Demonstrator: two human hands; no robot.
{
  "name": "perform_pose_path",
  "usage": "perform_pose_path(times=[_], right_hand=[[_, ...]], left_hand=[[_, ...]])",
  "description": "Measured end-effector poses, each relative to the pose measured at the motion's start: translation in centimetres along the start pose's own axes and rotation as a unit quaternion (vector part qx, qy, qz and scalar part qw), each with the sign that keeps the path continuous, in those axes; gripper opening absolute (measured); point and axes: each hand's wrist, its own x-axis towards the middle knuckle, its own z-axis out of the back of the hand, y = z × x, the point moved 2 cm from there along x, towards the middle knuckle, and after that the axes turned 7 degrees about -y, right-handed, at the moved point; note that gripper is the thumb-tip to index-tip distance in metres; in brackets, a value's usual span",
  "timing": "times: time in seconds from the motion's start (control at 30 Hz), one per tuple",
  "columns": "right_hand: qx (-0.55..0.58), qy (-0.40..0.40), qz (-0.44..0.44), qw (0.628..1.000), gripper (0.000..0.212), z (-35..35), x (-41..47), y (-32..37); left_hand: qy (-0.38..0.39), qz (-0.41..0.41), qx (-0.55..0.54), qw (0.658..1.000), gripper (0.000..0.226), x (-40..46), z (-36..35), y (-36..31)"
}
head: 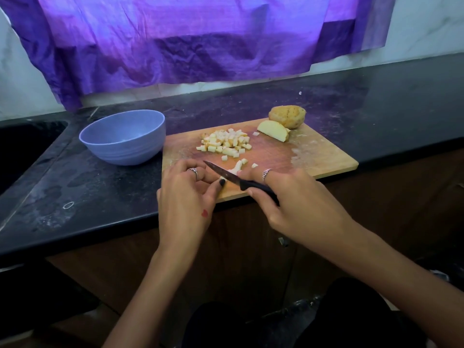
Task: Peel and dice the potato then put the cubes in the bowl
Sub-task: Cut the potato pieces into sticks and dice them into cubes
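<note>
Hands: two — left hand [187, 194], right hand [288, 197].
Rings: two, one on each hand — left ring [192, 170], right ring [266, 173].
Knives: one, black-handled knife [241, 180].
Bowls: one, blue bowl [124, 136].
Cutting boards: one, wooden cutting board [313, 156].
Whole potatoes, skin on: one, potato [287, 116].
Cut potato wedges: one, wedge [272, 130].
Diced cubes, main pile: too many and too crowded to count exactly; several dozen at a rough look, cube pile [226, 143].
Stray cubes near the blade: a handful; exact number unclear, stray cubes [242, 164].
Tabletop: one, black tabletop [75, 192].
Purple cloths: one, purple cloth [175, 38].
</note>
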Motion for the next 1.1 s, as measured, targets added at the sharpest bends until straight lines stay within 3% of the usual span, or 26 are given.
perform_pose_path(times=[0.07,0.3,0.53,0.83,1.03,1.1], right_hand=[[0.011,-0.004,-0.001,1.000,0.038,0.0,-0.2,-0.2],[0.033,0.007,-0.006,0.999,0.036,-0.7,0.3,-0.1],[-0.040,0.020,0.024,0.999,0.028,-0.8,1.2,0.6],[-0.187,-0.028,0.108,0.976,0.045,0.3,1.8,0.6],[-0.104,-0.051,-0.012,0.993,0.028,3.6,1.5,-3.0],[-0.002,-0.060,-0.044,0.997,0.021,5.0,1.2,-4.9]], left_hand=[[-0.003,-0.009,0.001,1.000,0.004,0.0,-0.2,0.2],[0.018,-0.003,0.000,1.000,0.005,0.6,-0.2,0.8],[0.001,-0.008,0.006,1.000,0.008,0.3,-0.4,0.8],[0.012,-0.002,0.026,1.000,0.009,1.0,-0.5,0.9],[0.000,-0.059,0.106,0.993,0.012,3.0,-1.2,-0.7],[-0.004,-0.067,0.124,0.990,0.014,4.1,-1.7,-0.6]])
